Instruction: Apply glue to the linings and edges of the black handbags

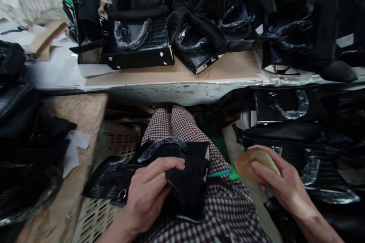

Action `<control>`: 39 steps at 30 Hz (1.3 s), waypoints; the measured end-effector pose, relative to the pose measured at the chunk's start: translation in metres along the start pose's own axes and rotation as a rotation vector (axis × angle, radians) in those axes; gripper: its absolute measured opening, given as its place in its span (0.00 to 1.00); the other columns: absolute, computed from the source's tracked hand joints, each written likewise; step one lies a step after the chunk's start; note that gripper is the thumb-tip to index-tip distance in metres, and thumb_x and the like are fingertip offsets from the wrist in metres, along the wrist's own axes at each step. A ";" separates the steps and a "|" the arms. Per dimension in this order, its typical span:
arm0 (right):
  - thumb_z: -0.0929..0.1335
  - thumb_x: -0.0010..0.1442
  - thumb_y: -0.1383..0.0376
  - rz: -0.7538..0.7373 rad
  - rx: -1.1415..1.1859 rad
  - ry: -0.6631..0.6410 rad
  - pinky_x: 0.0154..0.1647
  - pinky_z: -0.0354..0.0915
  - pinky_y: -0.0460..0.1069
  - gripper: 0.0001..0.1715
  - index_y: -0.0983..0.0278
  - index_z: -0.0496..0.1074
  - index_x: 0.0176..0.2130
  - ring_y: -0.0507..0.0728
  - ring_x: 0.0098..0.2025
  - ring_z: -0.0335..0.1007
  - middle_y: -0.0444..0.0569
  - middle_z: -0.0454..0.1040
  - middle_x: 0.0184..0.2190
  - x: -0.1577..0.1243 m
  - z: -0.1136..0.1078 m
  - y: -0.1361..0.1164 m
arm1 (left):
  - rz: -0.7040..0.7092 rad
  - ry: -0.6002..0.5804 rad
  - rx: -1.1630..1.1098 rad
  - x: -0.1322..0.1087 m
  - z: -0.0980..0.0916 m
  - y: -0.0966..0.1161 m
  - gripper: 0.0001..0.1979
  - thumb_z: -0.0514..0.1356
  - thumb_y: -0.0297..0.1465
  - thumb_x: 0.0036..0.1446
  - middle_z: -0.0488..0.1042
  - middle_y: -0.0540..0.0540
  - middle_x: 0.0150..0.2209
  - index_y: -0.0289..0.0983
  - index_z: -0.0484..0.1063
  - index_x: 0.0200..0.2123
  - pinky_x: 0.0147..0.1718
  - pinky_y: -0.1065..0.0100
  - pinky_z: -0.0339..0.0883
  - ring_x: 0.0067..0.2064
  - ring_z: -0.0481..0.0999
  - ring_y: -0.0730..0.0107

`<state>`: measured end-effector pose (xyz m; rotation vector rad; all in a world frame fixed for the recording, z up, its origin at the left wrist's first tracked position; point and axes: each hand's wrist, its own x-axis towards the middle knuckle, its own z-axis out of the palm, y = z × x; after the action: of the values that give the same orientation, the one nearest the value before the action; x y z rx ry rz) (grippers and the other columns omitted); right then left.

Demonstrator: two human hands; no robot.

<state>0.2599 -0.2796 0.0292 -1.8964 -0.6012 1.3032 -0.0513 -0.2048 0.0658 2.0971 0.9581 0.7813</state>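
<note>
Across my lap lies a black crocodile-pattern handbag (196,146), its handle (165,146) wrapped in clear plastic. My left hand (151,193) pinches a dark fabric flap (188,178) of this bag between thumb and fingers. To the right, my right hand (281,178) is closed around a rounded tan squeeze bottle (251,163). A thin green spout (222,173) points left from the bottle, its tip at the bag's right edge. Whether the tip touches the bag, I cannot tell.
Several black handbags (139,41) stand along the bench (216,74) ahead. More bags (288,106) are stacked at my right. At my left are a wooden board (85,121) with dark bags on it and a white plastic basket (94,216).
</note>
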 end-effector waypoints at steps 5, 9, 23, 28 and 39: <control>0.74 0.54 0.49 -0.090 -0.128 0.057 0.18 0.66 0.46 0.27 0.60 0.73 0.48 0.55 0.25 0.66 0.47 0.75 0.37 0.009 -0.001 0.003 | -0.009 0.020 -0.003 0.002 0.001 0.001 0.07 0.57 0.23 0.65 0.81 0.43 0.40 0.35 0.74 0.41 0.44 0.74 0.76 0.43 0.82 0.68; 0.74 0.56 0.50 -0.149 -0.184 0.084 0.20 0.69 0.46 0.26 0.59 0.72 0.49 0.56 0.28 0.69 0.48 0.76 0.40 0.012 0.000 0.010 | -0.005 0.006 -0.016 0.003 0.001 0.001 0.07 0.57 0.21 0.64 0.81 0.44 0.41 0.35 0.74 0.41 0.46 0.75 0.75 0.45 0.82 0.69; 0.74 0.54 0.52 -0.201 -0.170 0.070 0.21 0.69 0.46 0.26 0.61 0.72 0.50 0.58 0.29 0.72 0.49 0.78 0.38 0.013 -0.003 0.019 | 0.006 -0.025 -0.006 0.001 0.004 -0.003 0.09 0.56 0.19 0.64 0.79 0.44 0.43 0.35 0.72 0.43 0.49 0.76 0.71 0.47 0.80 0.71; 0.75 0.53 0.51 -0.134 -0.054 0.062 0.18 0.66 0.45 0.28 0.62 0.72 0.48 0.55 0.27 0.67 0.49 0.76 0.37 0.012 0.001 0.015 | 0.007 -0.023 0.002 0.001 0.003 -0.002 0.09 0.55 0.18 0.64 0.78 0.44 0.44 0.35 0.72 0.43 0.49 0.76 0.71 0.48 0.79 0.71; 0.77 0.53 0.54 0.048 0.619 -0.117 0.13 0.59 0.42 0.27 0.67 0.76 0.47 0.50 0.19 0.61 0.51 0.73 0.29 0.003 0.002 0.021 | -0.067 0.032 0.104 0.008 0.001 -0.012 0.14 0.55 0.20 0.64 0.77 0.46 0.51 0.41 0.74 0.47 0.55 0.72 0.70 0.53 0.77 0.69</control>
<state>0.2588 -0.2897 0.0109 -1.3382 -0.1701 1.4328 -0.0509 -0.1931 0.0581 2.1343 1.1020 0.7479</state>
